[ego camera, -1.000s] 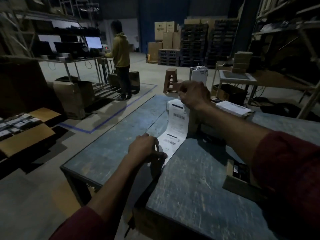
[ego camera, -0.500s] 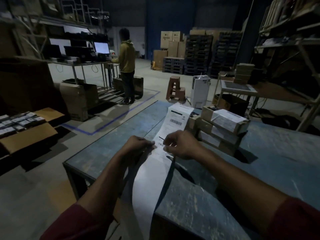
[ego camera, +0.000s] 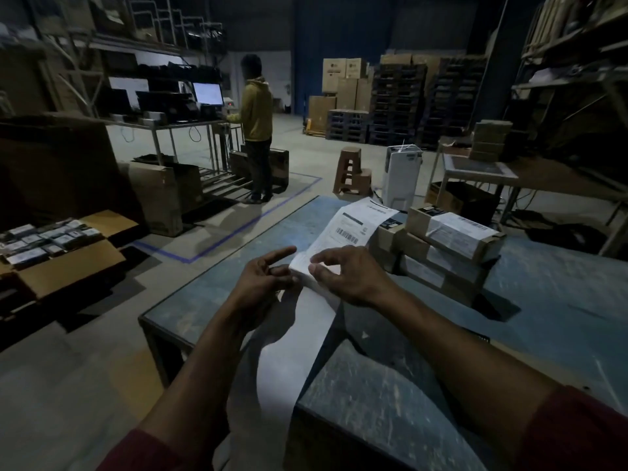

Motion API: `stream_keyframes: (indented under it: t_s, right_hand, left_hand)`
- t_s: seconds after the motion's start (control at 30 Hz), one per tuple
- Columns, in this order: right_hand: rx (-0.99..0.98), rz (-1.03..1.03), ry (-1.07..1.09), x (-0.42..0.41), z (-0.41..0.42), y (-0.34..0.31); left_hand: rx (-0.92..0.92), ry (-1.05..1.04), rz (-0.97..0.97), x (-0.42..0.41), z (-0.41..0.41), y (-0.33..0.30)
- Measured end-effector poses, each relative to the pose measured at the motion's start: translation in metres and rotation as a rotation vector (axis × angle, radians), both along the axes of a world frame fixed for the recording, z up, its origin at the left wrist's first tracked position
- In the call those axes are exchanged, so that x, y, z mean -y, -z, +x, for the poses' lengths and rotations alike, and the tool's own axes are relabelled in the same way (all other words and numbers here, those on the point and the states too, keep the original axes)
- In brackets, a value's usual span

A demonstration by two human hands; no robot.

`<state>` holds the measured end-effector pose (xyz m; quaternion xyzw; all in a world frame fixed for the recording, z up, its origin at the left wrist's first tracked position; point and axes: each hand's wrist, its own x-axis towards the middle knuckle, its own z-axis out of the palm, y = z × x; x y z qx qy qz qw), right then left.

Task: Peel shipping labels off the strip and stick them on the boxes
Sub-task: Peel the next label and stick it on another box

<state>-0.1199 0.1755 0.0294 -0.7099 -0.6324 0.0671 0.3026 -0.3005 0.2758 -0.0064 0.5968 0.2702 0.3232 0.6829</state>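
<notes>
Your blue-grey table (ego camera: 560, 300) carries a stack of cardboard boxes (ego camera: 441, 253) at its far side, the top ones already labelled. The label strip (ego camera: 346, 232) runs from beside the boxes toward you, and its bare backing (ego camera: 289, 362) hangs over the near table edge. Your right hand (ego camera: 346, 277) pinches the lower edge of the printed label between thumb and fingers. Your left hand (ego camera: 261, 283) grips the strip with its lower fingers, index finger extended.
</notes>
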Motion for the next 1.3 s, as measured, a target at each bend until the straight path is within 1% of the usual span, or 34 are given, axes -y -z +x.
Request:
stream_keyframes:
  t_s: [0.13, 0.23, 0.3, 0.43, 0.5, 0.57, 0.63, 0.7, 0.83, 0.9, 1.0, 1.13, 1.2, 1.3]
  right_hand:
    - [0.088, 0.041, -0.061, -0.010, -0.006, -0.017]
    - [0.182, 0.067, -0.079, -0.018, -0.012, -0.028]
    - [0.197, 0.072, -0.090, -0.022, -0.014, -0.034]
    - [0.126, 0.025, -0.099, -0.027, -0.014, -0.037]
    - [0.055, 0.021, -0.095, -0.027, -0.014, -0.037]
    - [0.011, 0.016, -0.074, -0.026, -0.013, -0.034]
    - [-0.027, -0.046, -0.072, -0.025, -0.015, -0.026]
    - [-0.038, -0.056, -0.063, -0.024, -0.020, -0.014]
    - [0.004, 0.080, 0.022, -0.019, -0.032, 0.010]
    - [0.012, 0.145, 0.024, -0.018, -0.036, 0.021]
    - [0.034, 0.150, -0.018, -0.016, -0.042, 0.033]
    - [-0.082, 0.115, -0.093, -0.010, -0.034, 0.025]
    - [-0.054, 0.072, -0.103, -0.009, -0.026, 0.020]
    - [-0.047, 0.004, -0.145, -0.009, -0.019, 0.019]
  left_hand:
    - [0.041, -0.122, 0.117, 0.003, 0.002, -0.009]
    - [0.040, -0.142, 0.219, 0.003, 0.002, -0.014]
    - [0.018, -0.152, 0.293, 0.003, 0.003, -0.018]
    - [-0.049, -0.132, 0.475, 0.000, 0.004, -0.018]
    - [-0.084, -0.134, 0.527, -0.002, 0.004, -0.014]
    - [-0.080, -0.132, 0.542, -0.003, 0.004, -0.007]
    - [-0.067, -0.108, 0.519, -0.003, 0.003, 0.001]
    - [-0.070, -0.084, 0.428, -0.006, 0.000, 0.009]
    - [-0.088, -0.071, 0.102, -0.007, -0.001, 0.011]
    - [-0.080, -0.121, -0.004, -0.007, 0.000, 0.011]
    - [-0.098, -0.147, 0.020, -0.010, -0.002, 0.016]
    - [-0.117, -0.085, 0.080, -0.017, -0.012, 0.023]
    - [-0.112, -0.034, 0.104, -0.016, -0.016, 0.024]
    - [-0.042, 0.076, 0.074, -0.008, -0.020, 0.019]
